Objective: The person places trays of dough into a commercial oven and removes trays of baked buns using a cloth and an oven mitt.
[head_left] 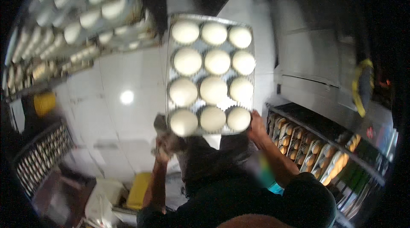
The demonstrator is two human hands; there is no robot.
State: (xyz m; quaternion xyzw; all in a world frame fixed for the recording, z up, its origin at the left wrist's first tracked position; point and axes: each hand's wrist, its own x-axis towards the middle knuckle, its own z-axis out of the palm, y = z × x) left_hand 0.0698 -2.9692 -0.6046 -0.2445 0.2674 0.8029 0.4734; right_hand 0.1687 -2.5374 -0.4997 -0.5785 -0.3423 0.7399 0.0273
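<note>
A metal baking tray (202, 47) is held out in front of me, carrying rows of three pale, domed dough balls (217, 61) in fluted cups. My right hand (256, 128) is closed around the tray's near right corner. At the near left corner, my left hand (162, 150) grips the tray through a crumpled greyish cloth (172, 142). The cloth and motion blur hide most of the left fingers.
Racks with trays of pale dough (89, 19) stand at the far left, and another loaded rack (45, 159) is at the near left. To the right are a large metal cabinet (307, 61) and a rack of browned buns (314, 151). White floor tiles (124, 72) lie below.
</note>
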